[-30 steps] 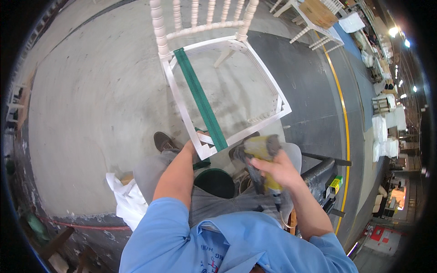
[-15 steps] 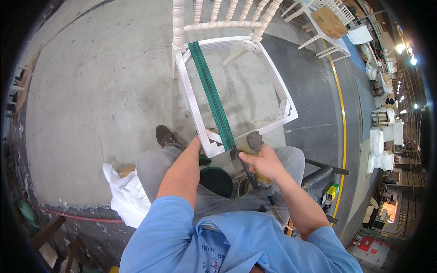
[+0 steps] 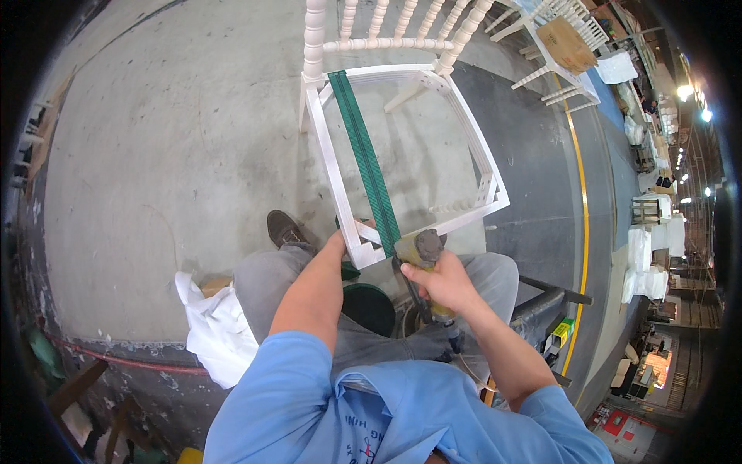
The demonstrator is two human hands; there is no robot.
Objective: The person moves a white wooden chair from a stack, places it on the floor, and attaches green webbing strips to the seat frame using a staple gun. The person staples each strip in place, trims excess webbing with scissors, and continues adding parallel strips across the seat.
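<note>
Left hand (image 3: 340, 241) grips the near rail of the white chair frame (image 3: 334, 166), fingers hidden behind it. Green webbing (image 3: 369, 174) lies across the open seat, long axis far-to-near, its near end just right of that hand. Right hand (image 3: 437, 282), clenched on a stapler (image 3: 419, 249), sits at that end and is nearer.

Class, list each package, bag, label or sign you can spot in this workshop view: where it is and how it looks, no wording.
Cardboard box: brown, flat, resting on a white chair at upper right.
White bag: crumpled, on the floor by the person's left leg.
Red sign: small, rectangular, lower right edge.
</note>
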